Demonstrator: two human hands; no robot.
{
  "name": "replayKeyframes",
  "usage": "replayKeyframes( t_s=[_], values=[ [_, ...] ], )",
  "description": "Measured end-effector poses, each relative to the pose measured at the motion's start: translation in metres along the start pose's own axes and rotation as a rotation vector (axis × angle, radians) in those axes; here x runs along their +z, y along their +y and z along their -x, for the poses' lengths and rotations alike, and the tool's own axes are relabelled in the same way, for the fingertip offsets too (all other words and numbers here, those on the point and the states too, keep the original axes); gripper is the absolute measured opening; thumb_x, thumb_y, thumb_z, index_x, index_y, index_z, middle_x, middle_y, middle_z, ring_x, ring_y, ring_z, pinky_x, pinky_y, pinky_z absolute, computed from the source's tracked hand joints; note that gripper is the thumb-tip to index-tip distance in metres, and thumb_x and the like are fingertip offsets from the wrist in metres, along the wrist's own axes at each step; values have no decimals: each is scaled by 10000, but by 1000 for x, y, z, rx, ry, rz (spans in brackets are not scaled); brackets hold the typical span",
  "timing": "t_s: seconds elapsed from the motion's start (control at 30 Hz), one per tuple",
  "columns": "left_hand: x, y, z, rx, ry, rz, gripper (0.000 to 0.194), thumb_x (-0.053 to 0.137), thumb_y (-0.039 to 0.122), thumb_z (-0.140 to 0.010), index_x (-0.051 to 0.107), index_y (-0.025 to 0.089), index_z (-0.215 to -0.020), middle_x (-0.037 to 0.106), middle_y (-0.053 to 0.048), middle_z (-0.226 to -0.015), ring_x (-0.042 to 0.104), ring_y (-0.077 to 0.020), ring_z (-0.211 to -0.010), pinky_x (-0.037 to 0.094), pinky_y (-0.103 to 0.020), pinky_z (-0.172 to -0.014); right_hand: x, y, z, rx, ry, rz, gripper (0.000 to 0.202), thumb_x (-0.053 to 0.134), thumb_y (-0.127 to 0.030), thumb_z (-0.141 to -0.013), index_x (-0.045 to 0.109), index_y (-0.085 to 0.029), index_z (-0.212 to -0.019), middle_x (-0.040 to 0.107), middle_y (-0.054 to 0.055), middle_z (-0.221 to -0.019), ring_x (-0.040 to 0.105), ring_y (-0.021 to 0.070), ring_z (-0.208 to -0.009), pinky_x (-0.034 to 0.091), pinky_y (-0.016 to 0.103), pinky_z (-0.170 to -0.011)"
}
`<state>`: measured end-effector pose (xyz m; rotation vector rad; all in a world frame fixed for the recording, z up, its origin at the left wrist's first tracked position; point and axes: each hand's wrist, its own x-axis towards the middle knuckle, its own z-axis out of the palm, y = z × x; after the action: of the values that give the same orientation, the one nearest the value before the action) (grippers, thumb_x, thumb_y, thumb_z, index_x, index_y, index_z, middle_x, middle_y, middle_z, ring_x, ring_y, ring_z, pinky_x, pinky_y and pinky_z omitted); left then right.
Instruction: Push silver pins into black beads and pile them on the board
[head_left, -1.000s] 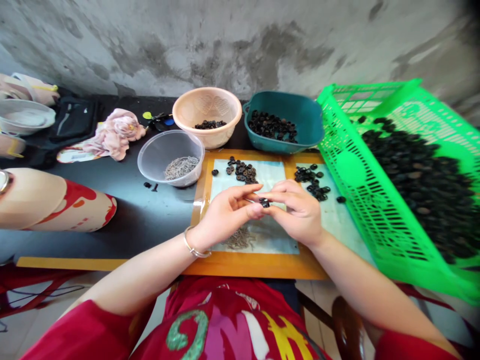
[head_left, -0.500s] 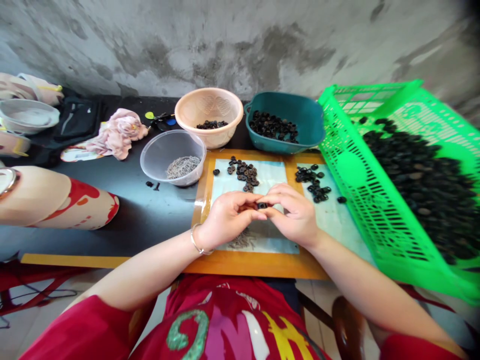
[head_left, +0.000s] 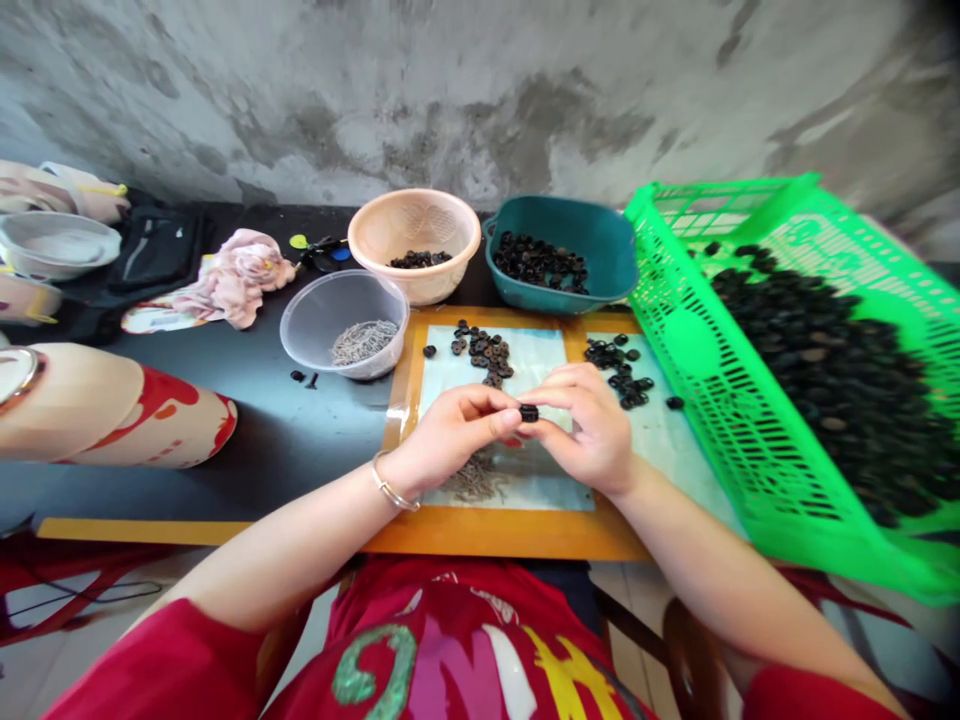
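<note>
- Two hands, the left hand (head_left: pixel 450 432) and the right hand (head_left: pixel 594 428), pinch one small black part (head_left: pixel 529 412) between thumbs and fingertips, above the pale sheet (head_left: pixel 555 488).
- Half a second ago the part showed a pale opening; now a dark, ridged side faces up, so it has probably been turned and its handling seems unfinished.
- Below the left hand lie thin metal pieces (head_left: pixel 478 480); beyond it, black discs (head_left: pixel 489 352).
- Black rings (head_left: pixel 634 388) sit beyond the right hand, near the green crate (head_left: pixel 690 340).
- Farther out stand a clear bowl (head_left: pixel 304 325), a peach bowl (head_left: pixel 427 290) and a teal basin (head_left: pixel 555 299).
</note>
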<state>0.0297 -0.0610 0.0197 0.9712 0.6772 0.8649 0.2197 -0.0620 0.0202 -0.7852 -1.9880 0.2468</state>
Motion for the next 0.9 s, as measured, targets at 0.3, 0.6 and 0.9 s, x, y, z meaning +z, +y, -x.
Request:
replayKeyframes(
  t_s=[0.3, 0.6, 0.9],
  values=[
    [-8, 9, -5, -66, 1, -267, 321, 717, 443, -804, 704, 127, -862, 716, -59, -766, 668, -150, -716, 553, -295, -720, -3, 5, -3, 55, -122, -49, 146, 611, -258, -920, 691, -219, -1035, 700, 60, -890, 634, 212, -824, 501, 389, -765],
    [-46, 18, -22, 285, 317, -1219, 245, 616, 306, -878, 700, 133, -1030, 716, -103, -979, 644, -204, -845, 526, -366, -822, -27, 24, -7, 401, 432, -150, 168, 607, -374, -929, 710, -247, -963, 677, 44, -894, 608, 187, -742, 478, 345, -664],
    [-51, 18, -21, 245, 9, -1442, 196, 677, 278, -821, 717, 164, -976, 708, -93, -958, 635, -240, -923, 506, -397, -876, -86, 80, -1, 475, 479, -637, 733, 228, -726, -933, 712, -183, -1028, 677, 142, -981, 574, 152, -650, 331, 323, -498]
  ],
)
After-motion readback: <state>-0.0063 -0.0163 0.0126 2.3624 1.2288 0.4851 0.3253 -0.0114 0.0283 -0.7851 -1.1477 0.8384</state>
